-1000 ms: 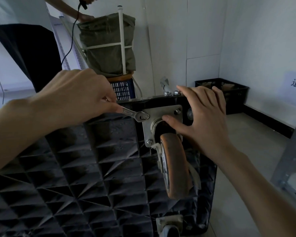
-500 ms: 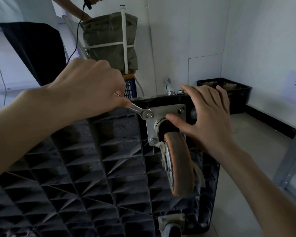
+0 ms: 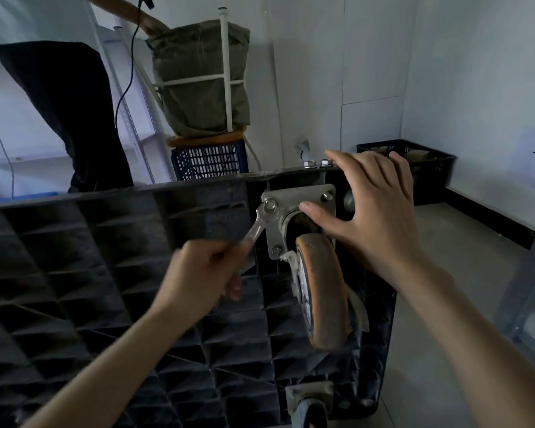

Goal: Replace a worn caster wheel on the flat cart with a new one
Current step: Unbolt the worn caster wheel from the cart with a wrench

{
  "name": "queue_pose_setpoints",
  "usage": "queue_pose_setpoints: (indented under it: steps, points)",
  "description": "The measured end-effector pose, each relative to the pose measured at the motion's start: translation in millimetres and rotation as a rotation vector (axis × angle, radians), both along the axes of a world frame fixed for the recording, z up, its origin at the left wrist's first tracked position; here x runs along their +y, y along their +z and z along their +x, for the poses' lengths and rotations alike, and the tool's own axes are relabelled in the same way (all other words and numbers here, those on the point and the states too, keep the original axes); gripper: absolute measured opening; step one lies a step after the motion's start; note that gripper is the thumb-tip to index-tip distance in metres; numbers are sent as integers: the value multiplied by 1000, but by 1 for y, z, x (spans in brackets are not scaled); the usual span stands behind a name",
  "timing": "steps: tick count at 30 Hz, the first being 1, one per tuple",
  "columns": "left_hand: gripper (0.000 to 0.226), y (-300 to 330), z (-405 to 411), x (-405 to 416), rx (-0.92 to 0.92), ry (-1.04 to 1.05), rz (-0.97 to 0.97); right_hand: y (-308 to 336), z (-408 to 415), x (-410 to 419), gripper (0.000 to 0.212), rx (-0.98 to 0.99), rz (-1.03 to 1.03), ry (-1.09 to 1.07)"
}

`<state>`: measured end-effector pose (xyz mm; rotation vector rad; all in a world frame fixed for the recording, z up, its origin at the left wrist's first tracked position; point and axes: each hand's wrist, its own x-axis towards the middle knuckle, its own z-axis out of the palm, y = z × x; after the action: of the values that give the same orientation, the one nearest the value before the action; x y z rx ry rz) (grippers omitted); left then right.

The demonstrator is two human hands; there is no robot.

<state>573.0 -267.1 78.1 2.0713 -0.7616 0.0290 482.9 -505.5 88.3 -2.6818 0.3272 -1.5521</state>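
The black flat cart (image 3: 105, 273) stands on its side with its ribbed underside facing me. A worn orange caster wheel (image 3: 323, 291) is bolted to it by a metal mounting plate (image 3: 303, 196). My left hand (image 3: 204, 273) is shut on a silver wrench (image 3: 257, 227), whose jaw sits on the plate's upper-left bolt (image 3: 270, 204). The wrench handle points down and left. My right hand (image 3: 374, 208) lies spread over the plate's right side, thumb on the swivel housing above the wheel. Two loose nuts (image 3: 317, 163) rest on the cart's top edge.
A second caster (image 3: 309, 403) shows at the bottom edge. Behind the cart stand a person in dark trousers (image 3: 74, 118), a green bag on a white frame (image 3: 201, 78) atop a blue crate (image 3: 209, 160), and a black crate (image 3: 426, 168) by the right wall. A metal rack (image 3: 525, 291) is at right.
My left hand has swung the wrench from above-left of the bolt down to below-left of it, turning about the upper-left bolt. My right hand has stayed on the plate.
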Motion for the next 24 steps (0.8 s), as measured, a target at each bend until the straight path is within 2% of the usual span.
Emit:
queue_pose_setpoints:
  steps: [2, 6, 8, 13, 18, 24]
  points:
    - [44, -12, -9, -8, 123, -16, -142, 0, 0, 0, 80, -2, -1, 0]
    - [44, -23, -22, -8, 153, -6, -311, 0, 0, 1, 79, -12, 5, 2]
    - [43, -24, -24, -4, 122, 22, -318, 0, 0, 1, 78, -12, 9, 1]
    - [42, -7, -12, 9, -79, 62, -184, 1, 0, 1, 78, -14, 4, -1]
    - [38, 26, -2, 21, -445, 91, 94, 1, 0, 1, 80, -13, -1, -4]
    - [37, 60, 12, 18, -672, 110, 307, 1, -1, 1, 82, -4, -6, -8]
